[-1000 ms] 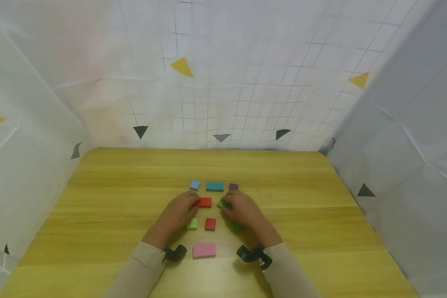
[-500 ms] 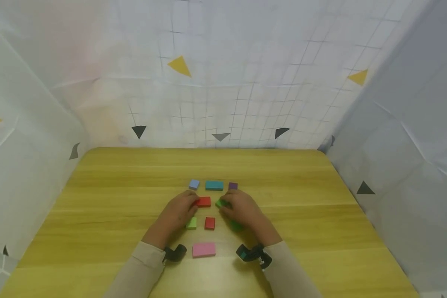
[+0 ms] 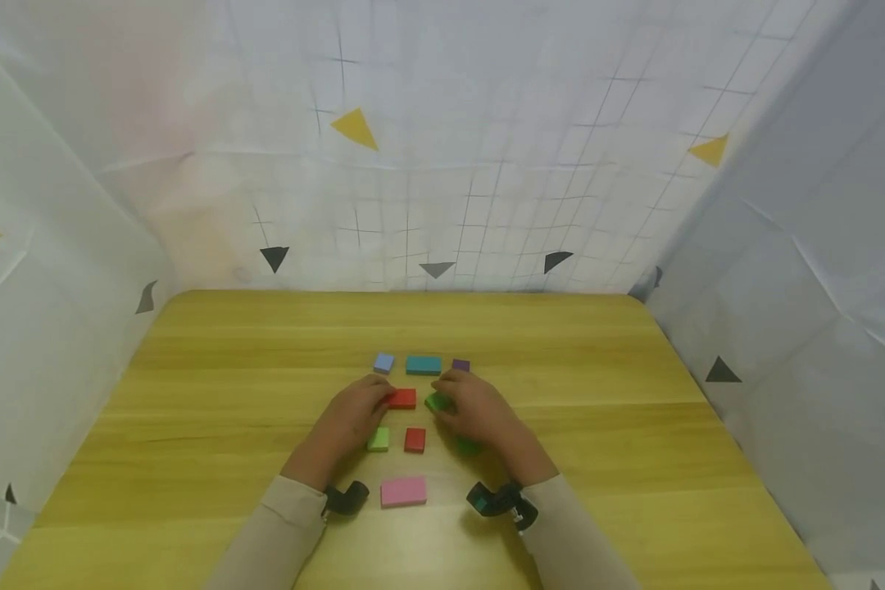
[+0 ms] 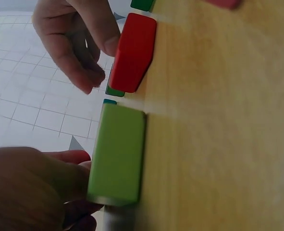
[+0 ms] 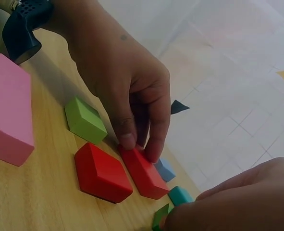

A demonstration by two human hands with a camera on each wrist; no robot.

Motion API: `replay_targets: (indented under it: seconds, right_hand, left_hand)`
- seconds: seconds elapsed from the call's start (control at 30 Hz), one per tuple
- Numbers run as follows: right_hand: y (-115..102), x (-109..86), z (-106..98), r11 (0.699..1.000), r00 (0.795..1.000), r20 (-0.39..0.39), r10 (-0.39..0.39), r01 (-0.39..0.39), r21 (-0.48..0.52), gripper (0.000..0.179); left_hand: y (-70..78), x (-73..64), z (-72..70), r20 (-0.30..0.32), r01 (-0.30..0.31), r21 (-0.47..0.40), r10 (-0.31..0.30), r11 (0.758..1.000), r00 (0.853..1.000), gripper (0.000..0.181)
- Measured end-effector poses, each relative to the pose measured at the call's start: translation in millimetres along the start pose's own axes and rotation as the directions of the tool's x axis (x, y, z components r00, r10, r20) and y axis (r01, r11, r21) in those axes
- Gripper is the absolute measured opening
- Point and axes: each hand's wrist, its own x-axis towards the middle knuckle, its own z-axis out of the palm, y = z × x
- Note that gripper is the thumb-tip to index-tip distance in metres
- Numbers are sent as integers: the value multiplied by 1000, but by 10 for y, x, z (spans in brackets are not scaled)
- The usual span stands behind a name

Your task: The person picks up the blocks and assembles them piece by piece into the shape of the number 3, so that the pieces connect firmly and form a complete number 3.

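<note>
In the head view, my left hand (image 3: 350,418) pinches the left end of a long red block (image 3: 404,399) lying on the wooden table. The right wrist view shows the thumb and fingers on either side of that red block (image 5: 144,175). Opposite, my right hand (image 3: 479,410) holds a green block (image 3: 435,401), mostly covered by the fingers and slightly angled. A small gap separates the green block from the red one. Close below the hands lie a light green block (image 3: 378,440) and a smaller red block (image 3: 415,440). Another green block (image 3: 468,447) is partly hidden under the right hand.
Beyond the hands, a light blue block (image 3: 383,363), a teal block (image 3: 424,365) and a purple block (image 3: 460,365) form a row. A pink block (image 3: 403,492) lies between the wrists. White patterned sheets (image 3: 442,164) stand around the wooden table (image 3: 597,492).
The green block in my right hand has shifted slightly left and turned a little. My left hand and the long red block stay nearly still.
</note>
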Motion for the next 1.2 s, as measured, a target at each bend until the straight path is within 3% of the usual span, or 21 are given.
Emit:
replay_targets:
  seconds: [0.27,0.63,1.2]
  right_hand:
    - [3,8,37,999,998,36,-45,45,-5,34]
    - [-4,3,37,999,999,-26,-29,29,-18,17]
    - [-10,-18,28,1000,1000,-1,24,-24,-8,20]
  left_hand:
    - [22,-2,-12,13,12,5,-12,1000,1000,21]
    - [52,-6,-32,11,14,4,-14,1000,1000,21]
    - [87,-2,-16,31,33,-8,-32,999,999,21]
